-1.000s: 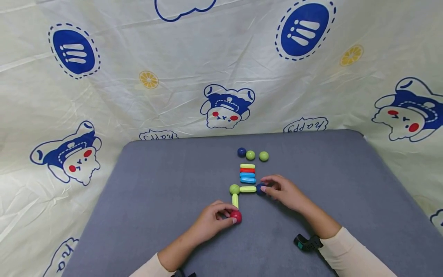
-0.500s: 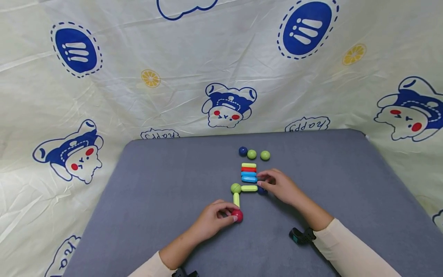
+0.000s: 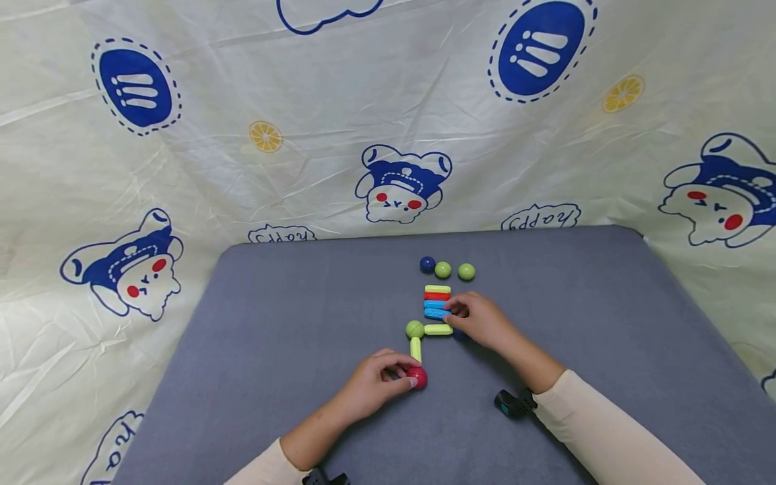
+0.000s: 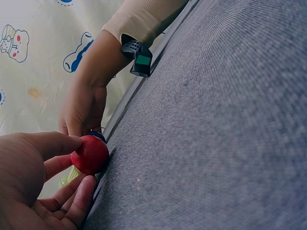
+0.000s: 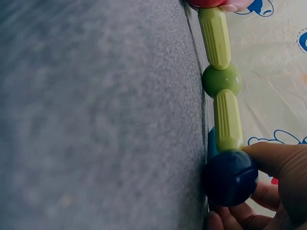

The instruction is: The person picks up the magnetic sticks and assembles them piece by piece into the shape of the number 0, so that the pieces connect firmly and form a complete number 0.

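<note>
My left hand (image 3: 376, 385) pinches a red ball (image 3: 417, 377) between thumb and fingers. A yellow-green stick (image 3: 415, 350) runs from that ball to a green ball (image 3: 415, 329). From there, a second yellow-green stick (image 3: 438, 329) reaches a navy ball (image 5: 229, 177), mostly covered by my right hand in the head view. My right hand (image 3: 481, 320) has thumb and index finger around the right end of the nearest light blue building stick (image 3: 435, 314), which is slightly tilted. Against it lie another blue stick (image 3: 434, 304), a red stick (image 3: 437, 296) and a yellow one (image 3: 438, 289).
Behind the sticks are a loose navy ball (image 3: 427, 265) and two green balls, one (image 3: 443, 270) beside it and one (image 3: 466, 271) farther right. The grey table (image 3: 291, 323) ends at a printed white curtain (image 3: 315, 182). Both wrists wear dark devices.
My right hand has left the navy ball and moved left and away from me to the light blue stick, whose angle has shifted slightly. The left hand stays on the red ball.
</note>
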The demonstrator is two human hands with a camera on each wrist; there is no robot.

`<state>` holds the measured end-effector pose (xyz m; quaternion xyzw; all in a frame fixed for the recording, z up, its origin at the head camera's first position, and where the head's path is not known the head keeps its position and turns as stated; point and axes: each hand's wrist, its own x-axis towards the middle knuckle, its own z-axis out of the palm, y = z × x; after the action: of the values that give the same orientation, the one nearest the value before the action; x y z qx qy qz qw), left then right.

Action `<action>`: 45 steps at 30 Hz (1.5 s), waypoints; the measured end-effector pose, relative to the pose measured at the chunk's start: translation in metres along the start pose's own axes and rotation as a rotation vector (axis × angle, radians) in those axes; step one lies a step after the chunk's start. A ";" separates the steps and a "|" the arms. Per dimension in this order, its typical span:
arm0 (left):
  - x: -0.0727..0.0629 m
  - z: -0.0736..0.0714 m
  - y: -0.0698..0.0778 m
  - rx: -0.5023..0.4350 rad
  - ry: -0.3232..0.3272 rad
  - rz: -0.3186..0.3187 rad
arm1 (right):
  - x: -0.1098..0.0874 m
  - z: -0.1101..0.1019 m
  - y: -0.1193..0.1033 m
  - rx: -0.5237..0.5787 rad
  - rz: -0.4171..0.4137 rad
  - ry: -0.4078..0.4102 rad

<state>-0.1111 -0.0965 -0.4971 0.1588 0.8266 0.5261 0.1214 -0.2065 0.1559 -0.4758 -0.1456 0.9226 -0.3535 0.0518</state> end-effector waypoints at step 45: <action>0.011 0.002 0.001 -0.072 0.030 -0.050 | -0.085 0.007 -0.028 0.471 0.166 -0.374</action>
<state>-0.1202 -0.0902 -0.4974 0.1258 0.8125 0.5548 0.1276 -0.1176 0.1576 -0.4633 -0.1163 0.7984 -0.5193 0.2816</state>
